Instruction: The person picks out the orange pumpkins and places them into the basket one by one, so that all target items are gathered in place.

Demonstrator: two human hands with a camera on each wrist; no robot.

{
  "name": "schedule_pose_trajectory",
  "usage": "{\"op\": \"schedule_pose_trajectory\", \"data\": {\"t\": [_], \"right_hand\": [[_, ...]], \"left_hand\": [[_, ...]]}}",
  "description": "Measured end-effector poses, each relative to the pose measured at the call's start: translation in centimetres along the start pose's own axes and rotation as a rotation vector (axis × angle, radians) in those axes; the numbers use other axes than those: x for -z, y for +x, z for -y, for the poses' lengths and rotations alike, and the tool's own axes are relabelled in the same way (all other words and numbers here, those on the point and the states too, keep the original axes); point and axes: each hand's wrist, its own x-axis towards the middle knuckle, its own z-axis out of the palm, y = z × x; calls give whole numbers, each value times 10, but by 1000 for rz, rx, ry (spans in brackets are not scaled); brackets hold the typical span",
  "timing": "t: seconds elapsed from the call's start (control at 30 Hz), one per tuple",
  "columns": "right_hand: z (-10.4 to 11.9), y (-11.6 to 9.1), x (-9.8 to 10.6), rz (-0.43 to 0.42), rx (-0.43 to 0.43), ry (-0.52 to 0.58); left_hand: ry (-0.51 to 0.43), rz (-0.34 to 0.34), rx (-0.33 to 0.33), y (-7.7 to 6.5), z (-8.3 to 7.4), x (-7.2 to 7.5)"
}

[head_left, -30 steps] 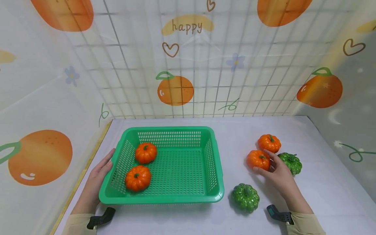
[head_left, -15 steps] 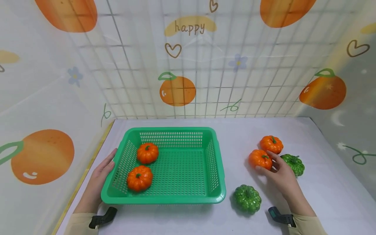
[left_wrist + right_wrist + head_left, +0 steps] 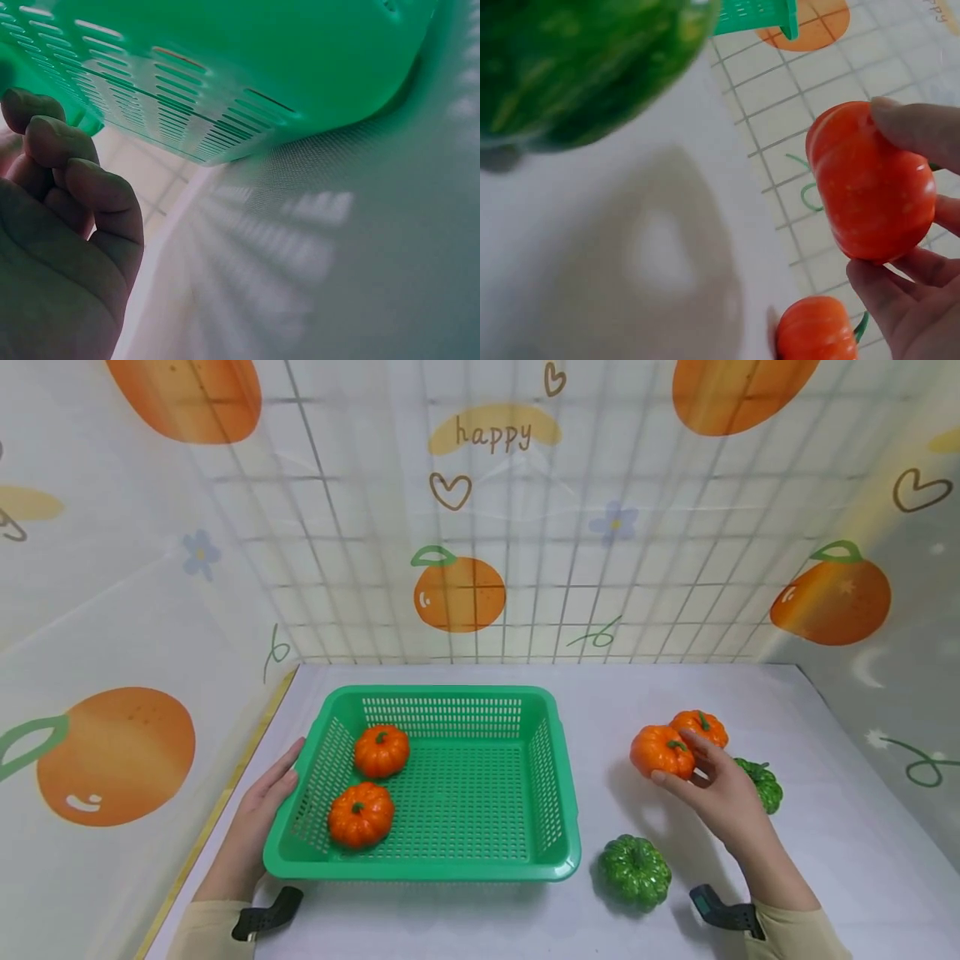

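Note:
My right hand (image 3: 723, 797) pinches a small orange pumpkin (image 3: 660, 752) between thumb and fingers, holding it a little above the table. In the right wrist view the held pumpkin (image 3: 870, 184) hangs over the scene, thumb on one side and fingertips on the other. Another orange pumpkin (image 3: 708, 725) sits just behind it. My left hand (image 3: 251, 818) rests against the outer left wall of a green plastic basket (image 3: 420, 870), its loosely bent fingers (image 3: 105, 187) right at the rim. Two orange pumpkins, one farther back (image 3: 381, 752) and one nearer (image 3: 362, 816), lie at the basket's left side.
A green pumpkin (image 3: 636, 872) stands off the basket's front right corner. A second green pumpkin (image 3: 763, 785) is partly hidden behind my right hand. The white table (image 3: 600, 693) meets a printed curtain (image 3: 525, 552) at the back and sides.
My right hand has raised the orange pumpkin off the table, and its shadow now shows apart below it. The left hand stays at the basket. The head view has shifted slightly.

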Motion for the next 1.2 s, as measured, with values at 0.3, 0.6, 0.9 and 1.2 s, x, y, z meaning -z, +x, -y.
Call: {"op": "schedule_pose_trajectory", "data": {"t": [0.3,0.6,0.9,1.2], "right_hand": [[23,10,7,9,76,-20],[54,29,1,75,160,16],[88,46,-12,196,221,86],[125,62,-36,278,292,31]], "left_hand": [[15,-10,4,0,0,0],[5,-14,17,-1,-1,-1],[13,-9,17,1,-2,0],[8,-12,17,-1,-1,-1]]}}
